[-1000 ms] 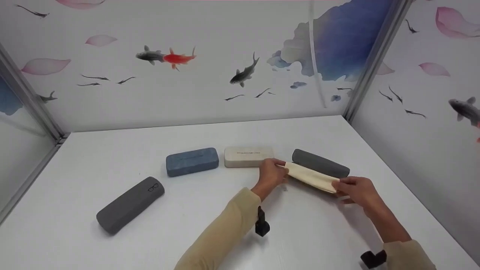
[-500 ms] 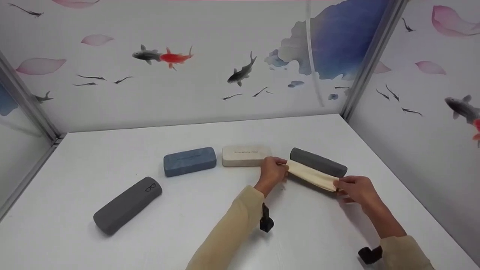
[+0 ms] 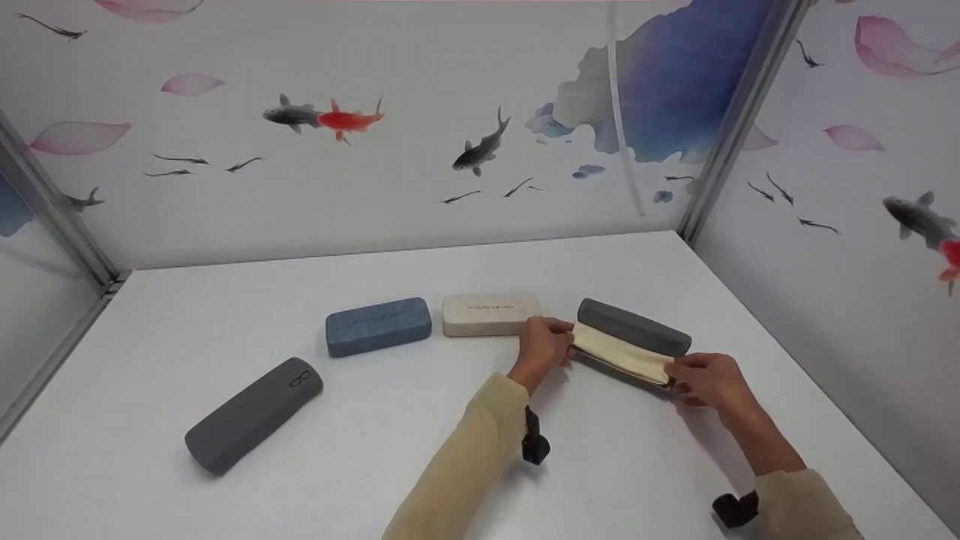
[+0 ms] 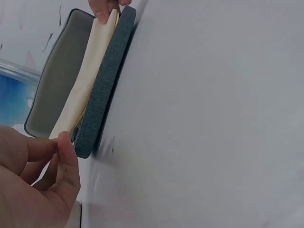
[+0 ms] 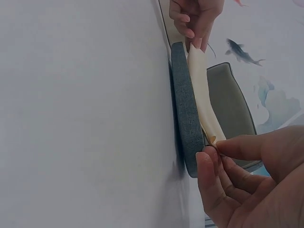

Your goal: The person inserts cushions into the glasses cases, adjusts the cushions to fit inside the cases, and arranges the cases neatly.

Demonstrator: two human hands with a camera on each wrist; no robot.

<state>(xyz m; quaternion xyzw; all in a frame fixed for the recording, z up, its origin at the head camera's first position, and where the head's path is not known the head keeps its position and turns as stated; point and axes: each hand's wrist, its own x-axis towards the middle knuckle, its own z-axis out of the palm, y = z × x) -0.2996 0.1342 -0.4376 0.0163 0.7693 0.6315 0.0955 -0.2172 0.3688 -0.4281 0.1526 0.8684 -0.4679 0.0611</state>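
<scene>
A long folded cream cloth (image 3: 622, 352) stretches between my two hands over a grey eyeglass case (image 3: 634, 326) that stands with its lid raised behind. In the head view my left hand (image 3: 544, 349) pinches the cloth's left end with thumb and fingertips. At the other end my right hand (image 3: 712, 379) pinches it by the corner, as the right wrist view also shows. The case's dark blue-grey base (image 4: 107, 80) lies along the near side of the cloth. A thin golden edge shows beneath the cloth in both wrist views; the base's inside is mostly hidden.
A beige case (image 3: 487, 315) stands just behind and left of my left hand. Farther left are a blue case (image 3: 379, 327) and a dark grey case (image 3: 255, 415) with a glasses drawing. Printed wall panels bound the white table (image 3: 360, 465).
The cloth has sunk slightly toward the case's base, and more of the dark base shows below it. Both hands keep their pinch at its ends.
</scene>
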